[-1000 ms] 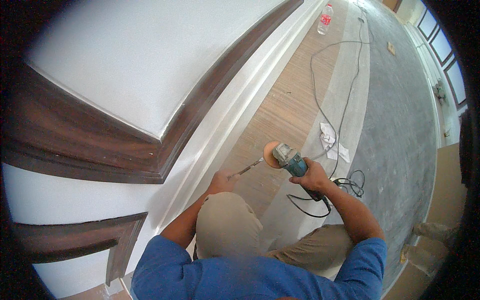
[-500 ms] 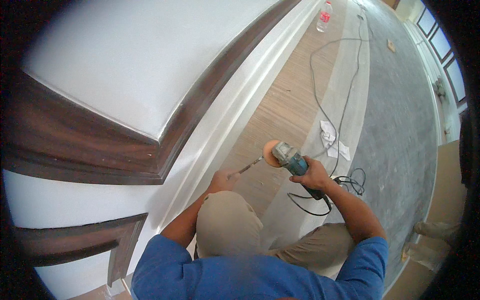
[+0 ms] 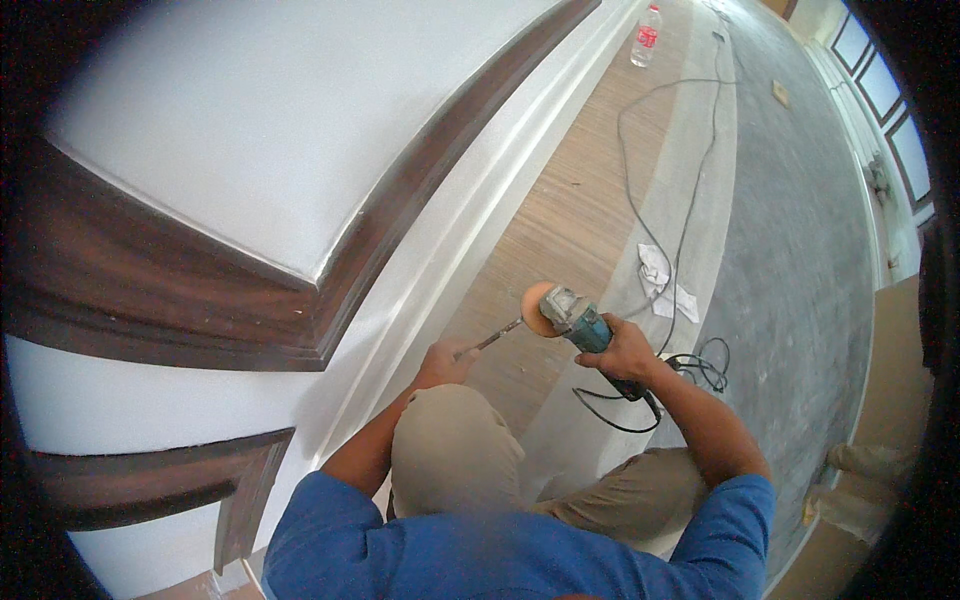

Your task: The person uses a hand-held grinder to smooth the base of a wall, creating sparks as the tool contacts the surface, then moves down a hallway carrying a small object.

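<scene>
My right hand (image 3: 624, 352) is wrapped around the body of a teal and black angle grinder (image 3: 590, 327), which has a grey head and an orange-brown disc (image 3: 537, 308). In my left hand (image 3: 442, 364) is a thin metal rod (image 3: 497, 335), held with fingers closed about its near end. The rod's far tip meets the disc's lower left edge or lies right beside it; I cannot tell whether they touch. Both hands are above the wood floor, in front of my bent knee (image 3: 455, 430).
A black power cord (image 3: 625, 428) loops below the grinder, and a grey cable (image 3: 622, 150) runs up the floor. White crumpled paper (image 3: 668, 285) lies beside it. Farther off stands a clear bottle (image 3: 645, 38). Along the left is a white wall with dark wood trim (image 3: 330, 310).
The grinder and the rod have shifted very slightly left. Both hands keep their holds.
</scene>
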### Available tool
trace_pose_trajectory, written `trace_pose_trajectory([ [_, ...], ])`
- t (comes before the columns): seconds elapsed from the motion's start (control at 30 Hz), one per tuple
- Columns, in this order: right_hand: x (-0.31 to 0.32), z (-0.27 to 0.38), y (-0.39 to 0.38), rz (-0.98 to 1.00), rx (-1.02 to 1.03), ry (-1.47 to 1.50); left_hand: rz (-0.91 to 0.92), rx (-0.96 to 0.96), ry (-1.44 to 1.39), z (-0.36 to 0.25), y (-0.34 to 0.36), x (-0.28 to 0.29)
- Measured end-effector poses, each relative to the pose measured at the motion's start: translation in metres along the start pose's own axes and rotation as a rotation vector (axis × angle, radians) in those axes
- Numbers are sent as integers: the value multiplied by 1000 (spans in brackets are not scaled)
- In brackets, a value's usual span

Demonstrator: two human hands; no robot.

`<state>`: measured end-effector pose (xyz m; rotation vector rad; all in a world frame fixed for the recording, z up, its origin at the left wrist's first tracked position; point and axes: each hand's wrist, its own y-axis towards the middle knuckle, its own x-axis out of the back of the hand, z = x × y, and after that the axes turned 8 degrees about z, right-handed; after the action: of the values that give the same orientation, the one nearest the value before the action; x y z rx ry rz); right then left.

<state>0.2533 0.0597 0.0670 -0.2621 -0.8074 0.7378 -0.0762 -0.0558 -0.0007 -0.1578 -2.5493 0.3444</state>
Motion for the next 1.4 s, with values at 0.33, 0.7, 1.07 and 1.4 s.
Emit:
trace_pose_trajectory([
  [0.33, 0, -11, -1, -5, -61, -12, 16, 2, 11, -14, -2, 2],
  [0.7, -2, -14, -1, -27, -41, -21, 55, 57, -16, -4, -2, 1],
  [1.07, 5, -5, -4, -43, -63, 16, 59, 134, -39, -10, -2, 2],
  [1.4, 1, -9, -4, -30, 6, 57, 168, 244, -88, -15, -1, 0],
])
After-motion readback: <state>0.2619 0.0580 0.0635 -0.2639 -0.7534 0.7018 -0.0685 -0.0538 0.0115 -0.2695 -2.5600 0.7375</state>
